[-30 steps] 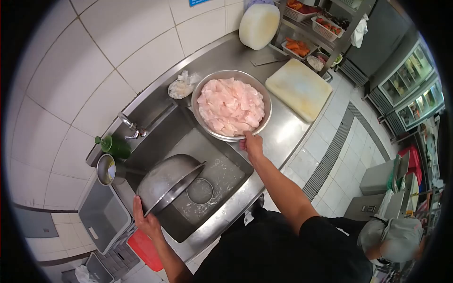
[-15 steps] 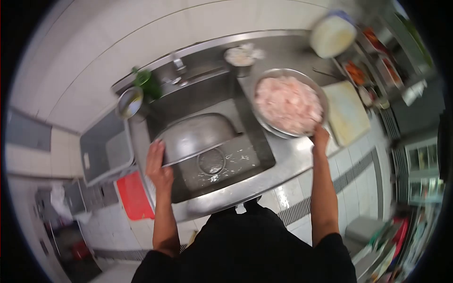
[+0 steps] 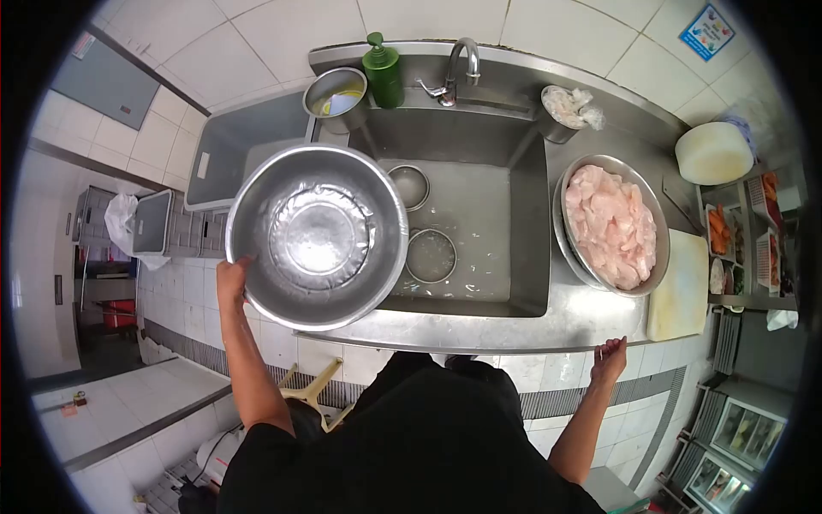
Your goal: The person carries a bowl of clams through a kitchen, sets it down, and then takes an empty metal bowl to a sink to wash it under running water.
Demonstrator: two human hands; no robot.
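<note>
My left hand [image 3: 234,281] grips the rim of an empty metal bowl [image 3: 317,237], held upright over the sink's left edge. Near the counter's front edge, my right hand [image 3: 609,358] is off the other bowl, its fingers curled together with nothing visible in them. Pale pink raw meat pieces [image 3: 610,227] fill a metal bowl [image 3: 660,257] standing on the counter to the right of the sink. The sink [image 3: 528,231] holds shallow water and two round metal pieces, one at the back [image 3: 409,187] and one in front [image 3: 431,256].
A tap [image 3: 467,64], green pump bottle [image 3: 383,73] and metal pot [image 3: 336,96] stand behind. A metal container with a plastic bag [image 3: 572,109] is right of the sink. Farther right lie a cutting board [image 3: 678,287] and a round pale block [image 3: 713,154].
The empty bowl has been lifted out of the sink to the left and turned open side up. My right hand has let go of the meat bowl's rim and moved toward me.
</note>
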